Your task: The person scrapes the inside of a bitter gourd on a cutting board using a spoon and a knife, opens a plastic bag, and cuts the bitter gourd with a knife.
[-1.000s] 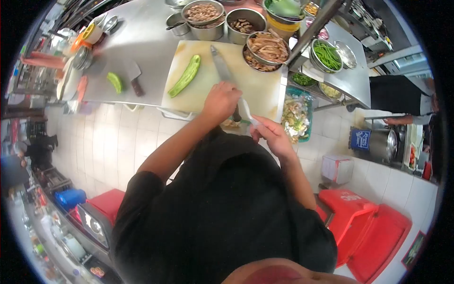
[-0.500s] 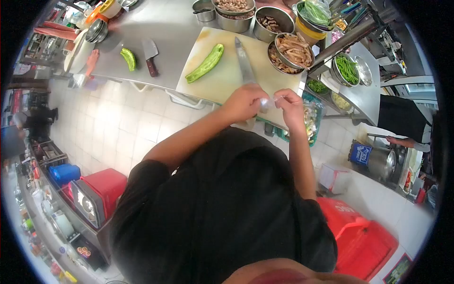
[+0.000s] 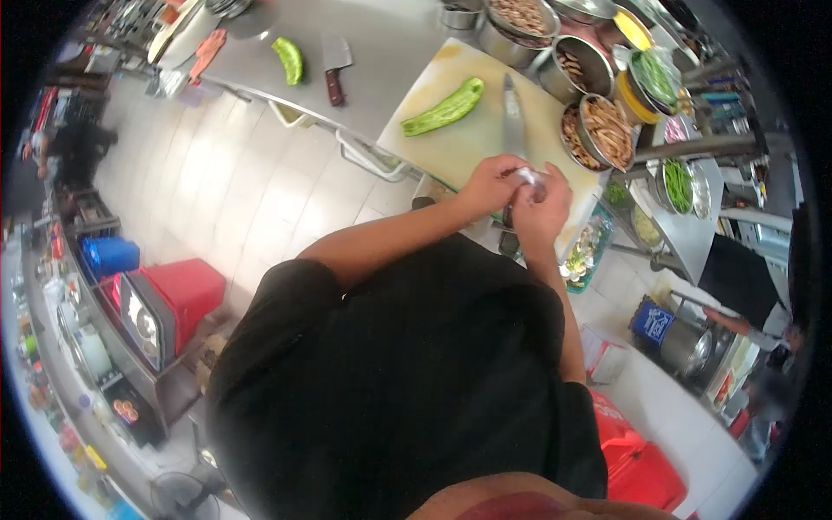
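Observation:
My left hand (image 3: 491, 189) and my right hand (image 3: 542, 211) meet above the near edge of the white cutting board (image 3: 416, 94), fingers closed on a small crumpled piece of clear plastic (image 3: 530, 178). Its exact kind I cannot make out. Just beyond them a long-bladed knife (image 3: 513, 117) lies on the board, its handle partly hidden under my hands. Left of the knife rests a long split green vegetable (image 3: 444, 109). Off the board, a cleaver (image 3: 335, 71) and another green vegetable piece (image 3: 289, 61) lie on the steel counter (image 3: 260, 35).
Metal pots (image 3: 579, 71) and a bowl of brown strips (image 3: 607, 130) crowd the board's right side. A bowl of green beans (image 3: 677, 185) stands farther right. Below is a green basket of scraps (image 3: 591, 251). Red bins (image 3: 184, 295) stand behind on the left. Another person's hand (image 3: 726, 321) shows at right.
The view has swung so the counter sits farther right and higher. My hands have drawn closer together, and the plastic between them is more bunched up.

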Available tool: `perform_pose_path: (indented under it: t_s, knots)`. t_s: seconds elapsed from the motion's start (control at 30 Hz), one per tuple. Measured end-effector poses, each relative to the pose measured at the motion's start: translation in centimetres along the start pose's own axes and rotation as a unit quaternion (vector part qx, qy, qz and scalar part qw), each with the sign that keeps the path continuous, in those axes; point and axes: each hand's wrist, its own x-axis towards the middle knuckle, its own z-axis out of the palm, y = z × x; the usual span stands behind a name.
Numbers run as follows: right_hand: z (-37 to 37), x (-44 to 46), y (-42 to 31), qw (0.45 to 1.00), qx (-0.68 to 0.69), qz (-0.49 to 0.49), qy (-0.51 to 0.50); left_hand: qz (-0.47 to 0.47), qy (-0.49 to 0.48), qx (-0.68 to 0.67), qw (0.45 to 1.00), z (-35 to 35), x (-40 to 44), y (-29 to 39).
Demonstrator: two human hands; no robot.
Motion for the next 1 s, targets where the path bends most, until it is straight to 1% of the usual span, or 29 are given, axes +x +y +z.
perform_pose_path:
  t_s: [0.1,0.17,0.2,0.23,0.27,0.3,0.33,0.4,0.43,0.5,0.53,0.67,0.7,0.77,0.83,0.87,0.9,0.97,1.0]
  knots:
    - [1.5,0.0,0.3,0.997,0.049,0.065,0.001,-0.024,0.021,-0.005,0.999,-0.9,0.3,-0.7]
    - [2.2,0.4,-0.3,0.991,0.070,0.118,0.003,-0.001,0.033,-0.003,0.999,-1.5,0.4,-1.2]
    - [2.7,0.3,-0.4,0.986,0.110,0.122,0.008,0.010,0.036,-0.003,0.999,-1.9,0.4,-1.6]
    - [3.2,0.2,-0.5,0.980,0.148,0.129,0.014,-0.043,0.018,-0.036,0.998,-2.5,0.3,-1.5]
    - [3.7,0.0,-0.7,0.973,0.185,0.137,0.022,-0.069,0.002,-0.055,0.996,-3.3,0.2,-1.4]
    - [4.1,-0.1,-0.9,0.979,0.175,0.109,0.003,-0.095,-0.015,-0.072,0.993,-4.2,0.0,-1.4]
    - [4.7,-0.5,-1.2,0.975,0.185,0.125,-0.020,-0.120,-0.033,-0.089,0.988,-5.2,-0.3,-1.5]
    - [5.9,-1.7,-1.4,0.964,0.205,0.159,-0.067,-0.116,-0.058,-0.089,0.988,-7.4,-0.7,-2.6]
    - [6.1,-2.2,-1.5,0.966,0.153,0.178,-0.105,-0.116,-0.070,-0.092,0.987,-8.1,-1.2,-3.5]
    - [7.1,-3.1,-1.8,0.975,0.142,0.116,-0.127,-0.147,-0.042,-0.155,0.976,-8.9,-2.5,-5.9]
    - [7.5,-3.2,-2.2,0.978,0.140,0.081,-0.133,-0.157,-0.029,-0.182,0.970,-9.3,-3.0,-5.8]
    - [6.4,-3.2,-5.7,0.970,0.126,-0.052,-0.199,-0.167,0.044,-0.210,0.962,-10.4,-5.7,-3.9]
    - [5.9,-3.3,-7.0,0.967,0.117,-0.093,-0.204,-0.155,0.046,-0.209,0.964,-10.6,-5.9,-3.9]
    - [6.0,-3.8,-6.8,0.964,0.137,-0.107,-0.199,-0.138,0.052,-0.207,0.967,-11.1,-6.5,-4.4]
    - [5.9,-4.3,-6.8,0.961,0.165,-0.113,-0.189,-0.105,0.107,-0.199,0.968,-10.5,-7.8,-3.8]
    - [5.8,-4.6,-7.0,0.959,0.190,-0.094,-0.191,-0.089,0.130,-0.193,0.969,-10.3,-8.3,-3.5]
    - [5.6,-5.0,-7.3,0.956,0.211,-0.073,-0.193,-0.041,0.130,-0.146,0.980,-10.4,-8.9,-4.2]
    - [4.7,-5.7,-7.6,0.955,0.230,-0.026,-0.185,-0.056,0.099,-0.110,0.987,-10.0,-10.0,-3.4]
    - [4.2,-5.6,-7.4,0.956,0.235,-0.027,-0.173,-0.064,0.084,-0.093,0.990,-9.5,-10.6,-3.0]
